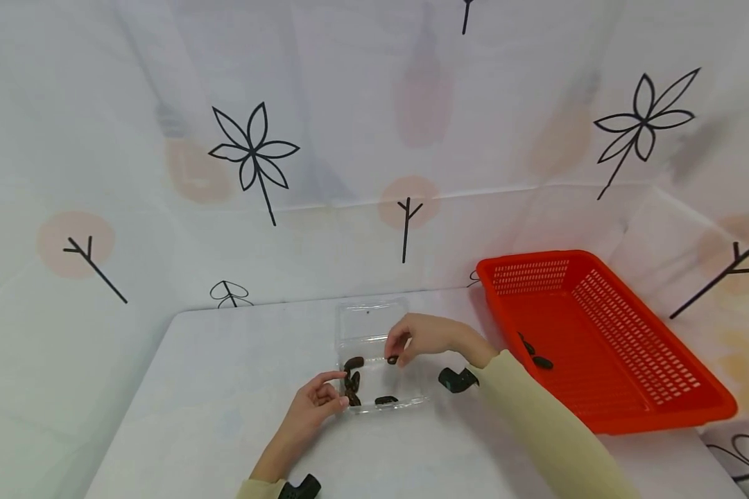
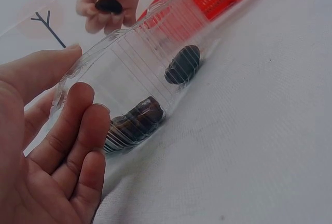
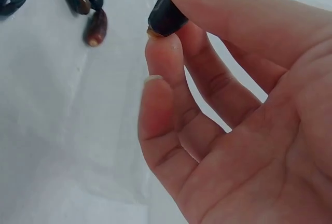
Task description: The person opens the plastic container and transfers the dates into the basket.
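Over the clear plastic box [image 1: 374,409], my right hand [image 1: 427,335] pinches a dark date [image 3: 167,16] between thumb and fingertips. The same date shows in the left wrist view, held above the box's far side. My left hand [image 1: 315,402] holds the box at its near left corner, thumb and fingers at the rim. Inside the box, several brown dates [image 1: 354,363] lie along the left side, and a single date [image 1: 385,400] rests near the front wall. The box's lid [image 1: 371,320] is folded back behind it.
A red plastic basket [image 1: 624,420] with slotted walls stands at the right of the white-covered table [image 1: 225,388]. A few dates [image 1: 542,362] lie by its left wall. A patterned cloth [image 1: 349,256] hangs behind the table.
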Available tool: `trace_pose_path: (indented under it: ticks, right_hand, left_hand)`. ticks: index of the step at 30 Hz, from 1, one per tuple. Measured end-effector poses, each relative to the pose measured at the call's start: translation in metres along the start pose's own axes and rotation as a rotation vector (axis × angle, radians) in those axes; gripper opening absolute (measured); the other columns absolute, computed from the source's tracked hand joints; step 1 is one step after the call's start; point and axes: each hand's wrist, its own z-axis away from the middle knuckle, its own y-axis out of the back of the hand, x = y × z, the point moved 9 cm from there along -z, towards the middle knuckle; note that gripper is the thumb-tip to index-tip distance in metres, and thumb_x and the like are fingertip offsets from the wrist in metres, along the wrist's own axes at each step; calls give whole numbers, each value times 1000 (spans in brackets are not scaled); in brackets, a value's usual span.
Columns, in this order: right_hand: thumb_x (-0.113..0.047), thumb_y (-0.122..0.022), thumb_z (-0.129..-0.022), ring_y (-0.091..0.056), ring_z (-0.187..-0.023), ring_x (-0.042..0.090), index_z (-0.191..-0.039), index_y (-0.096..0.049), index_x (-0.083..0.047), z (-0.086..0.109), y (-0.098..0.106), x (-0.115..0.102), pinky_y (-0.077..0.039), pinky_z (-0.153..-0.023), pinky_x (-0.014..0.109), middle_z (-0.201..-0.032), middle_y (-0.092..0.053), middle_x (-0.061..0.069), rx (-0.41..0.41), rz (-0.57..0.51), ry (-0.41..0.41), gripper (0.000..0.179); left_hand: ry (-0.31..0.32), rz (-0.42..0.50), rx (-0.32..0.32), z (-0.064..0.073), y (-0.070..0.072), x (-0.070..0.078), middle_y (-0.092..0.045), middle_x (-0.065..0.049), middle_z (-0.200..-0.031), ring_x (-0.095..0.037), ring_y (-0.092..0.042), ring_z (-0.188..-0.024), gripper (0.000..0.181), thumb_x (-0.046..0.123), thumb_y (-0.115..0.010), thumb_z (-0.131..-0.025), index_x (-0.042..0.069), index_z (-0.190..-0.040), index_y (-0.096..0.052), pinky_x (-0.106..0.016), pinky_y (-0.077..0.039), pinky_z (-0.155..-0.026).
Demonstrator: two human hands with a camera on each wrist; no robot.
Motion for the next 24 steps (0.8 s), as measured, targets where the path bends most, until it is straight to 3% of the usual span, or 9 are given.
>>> trace_pose_path:
  ticks: [9,17,24]
  right_hand:
    - [-7,-73,-89,-61,-93,22,-101,-75,-15,45,28,15,-53,-83,35,-96,-71,1,156,-87,-42,14]
    - [-5,-72,-90,-61,-92,24,-103,-73,-11,66,39,16,-53,-84,35,-96,-70,1,176,-86,-34,14]
    - [-8,-72,-90,-61,-92,25,-103,-73,-12,88,53,24,-54,-79,35,-97,-70,4,229,-44,-78,13]
  left_hand:
    - [5,26,-13,0,0,-2,-63,-3,-82,-12,-60,-74,51,6,-76,-87,0,-133,-56,-24,-48,-70]
    - [1,12,-11,0,2,3,-62,-3,-82,-13,-61,-74,50,5,-76,-87,0,-133,-57,-24,-48,-70]
    - [24,12,-4,0,2,-1,-62,-3,-81,-13,-61,-74,49,6,-77,-87,0,-132,-58,-25,-48,-70]
